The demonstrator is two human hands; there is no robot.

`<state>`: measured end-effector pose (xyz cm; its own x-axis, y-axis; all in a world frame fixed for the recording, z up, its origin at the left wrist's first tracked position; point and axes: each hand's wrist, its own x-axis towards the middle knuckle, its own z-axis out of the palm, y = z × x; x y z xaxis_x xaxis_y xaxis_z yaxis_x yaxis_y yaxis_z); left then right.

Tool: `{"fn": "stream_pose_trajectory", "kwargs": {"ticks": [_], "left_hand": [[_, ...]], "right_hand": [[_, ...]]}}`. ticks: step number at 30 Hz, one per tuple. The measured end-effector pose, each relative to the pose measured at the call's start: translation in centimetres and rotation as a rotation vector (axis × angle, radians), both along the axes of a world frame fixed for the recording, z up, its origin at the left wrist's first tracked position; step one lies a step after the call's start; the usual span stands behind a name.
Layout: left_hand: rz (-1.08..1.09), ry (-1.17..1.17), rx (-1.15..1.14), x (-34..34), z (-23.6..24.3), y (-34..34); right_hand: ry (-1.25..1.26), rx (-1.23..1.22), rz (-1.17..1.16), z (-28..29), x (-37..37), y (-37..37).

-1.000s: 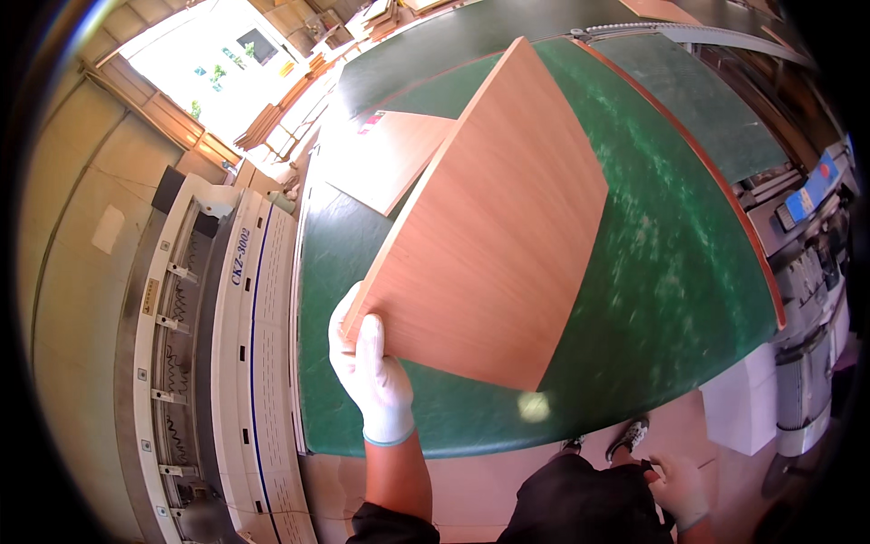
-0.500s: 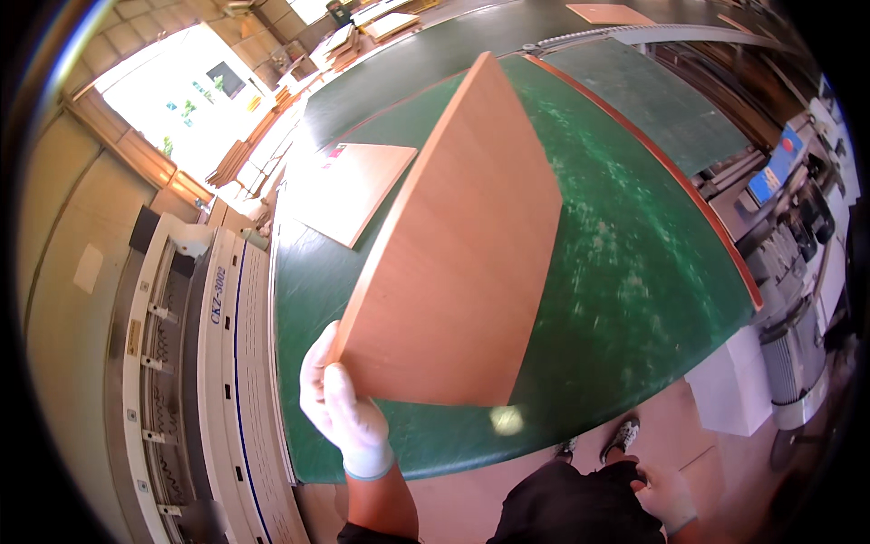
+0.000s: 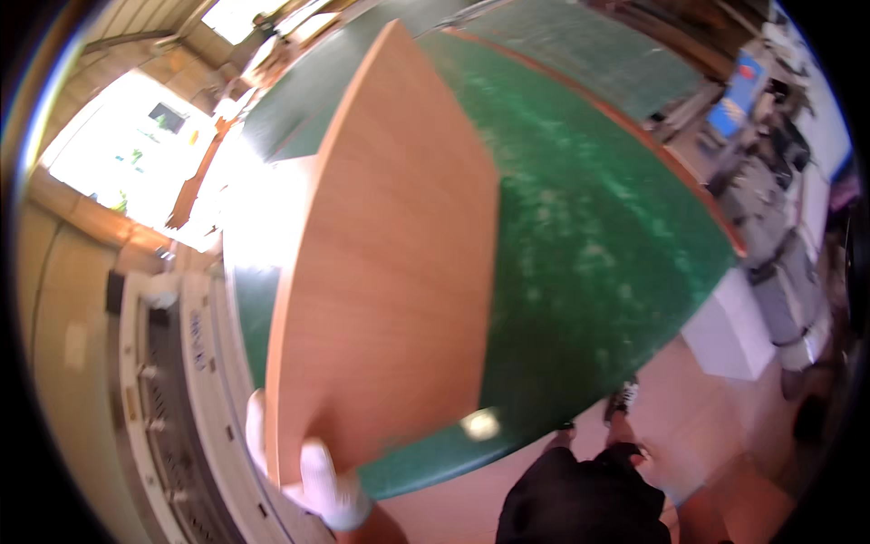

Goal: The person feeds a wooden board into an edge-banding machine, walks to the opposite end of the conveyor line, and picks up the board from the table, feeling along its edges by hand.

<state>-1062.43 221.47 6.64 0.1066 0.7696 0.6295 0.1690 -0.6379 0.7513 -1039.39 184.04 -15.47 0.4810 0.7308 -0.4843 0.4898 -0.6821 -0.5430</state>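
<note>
My left hand point(image 3: 326, 485), in a white glove, is closed on the near lower corner of a flat wood-coloured board point(image 3: 390, 263). The thumb presses on the face turned toward me, while the other fingers wrap behind the edge. The board stands tilted on edge over the green table point(image 3: 580, 299), its far corner high up; whether its lower edge touches the table I cannot tell. My right hand point(image 3: 657, 476) hangs low beside my dark shorts, apart from the board, its fingers smeared by motion.
Another board point(image 3: 283, 190) lies on the table behind the held one, washed out by glare. A long pale machine point(image 3: 217, 399) runs along the left side. A white box point(image 3: 729, 326) and grey machinery point(image 3: 788, 308) stand at the right. An orange-red strip point(image 3: 671, 168) edges the table.
My left hand has moved left and nearer with the board, which now stands more upright and covers part of the board lying behind. The whole view has shifted somewhat.
</note>
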Motion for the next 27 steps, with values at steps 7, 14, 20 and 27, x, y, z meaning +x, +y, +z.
{"fn": "stream_pose_trajectory", "kwargs": {"ticks": [7,14,20,27], "left_hand": [[-0.942,0.434,0.5,6.7,-0.3,-6.1],[-1.047,0.53,0.7,18.4,-7.9,-16.1],[-1.006,0.823,0.864,22.1,-16.1,-19.3],[-0.913,1.213,0.943,21.5,-24.3,-19.8]], "right_hand": [[0.063,0.064,-0.064,4.3,0.6,2.9],[-0.07,0.101,-0.524,-6.8,-1.5,-15.1],[0.073,-0.097,-1.314,-15.3,-11.3,-32.9],[0.42,0.114,-1.936,-25.3,-26.4,-49.5]]}}
